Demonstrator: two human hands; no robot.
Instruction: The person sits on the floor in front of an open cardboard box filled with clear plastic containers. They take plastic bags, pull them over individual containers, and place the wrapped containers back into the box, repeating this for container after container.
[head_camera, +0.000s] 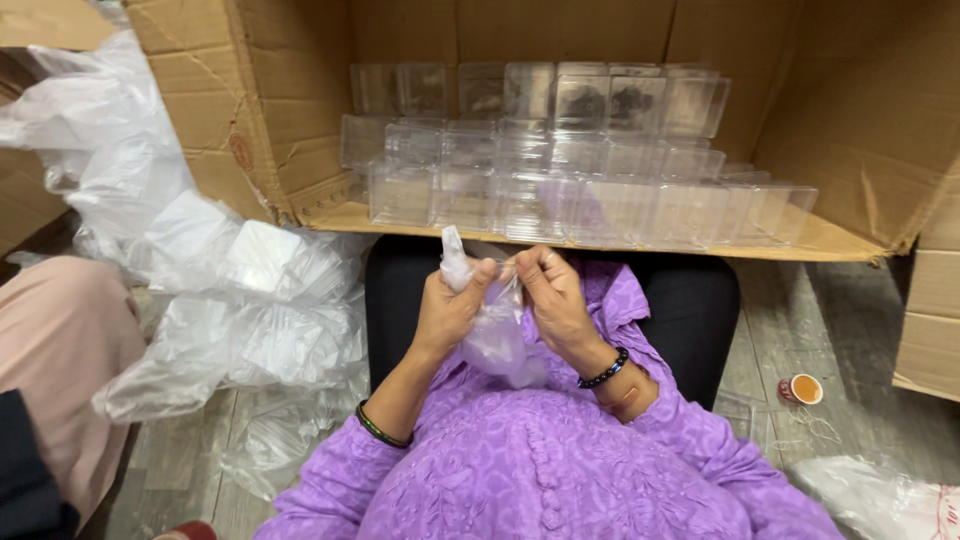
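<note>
Over my lap, my left hand (447, 308) and my right hand (553, 296) both pinch a small clear plastic bag (493, 335). The bag's top edge sticks up between my thumbs and its body hangs down between my palms. Whether anything is inside the bag I cannot tell. I wear purple sleeves, a green bangle on the left wrist and a dark bead bracelet on the right. Just beyond my hands, stacked rows of clear plastic boxes (560, 170) fill a large cardboard carton (260, 110) lying open on its side.
A heap of clear plastic bags (220, 290) lies at my left on the grey plank floor. Another person's pink-clad leg (60, 340) is at the far left. A small red spool (801, 389) sits on the floor at right, near another carton (930, 320).
</note>
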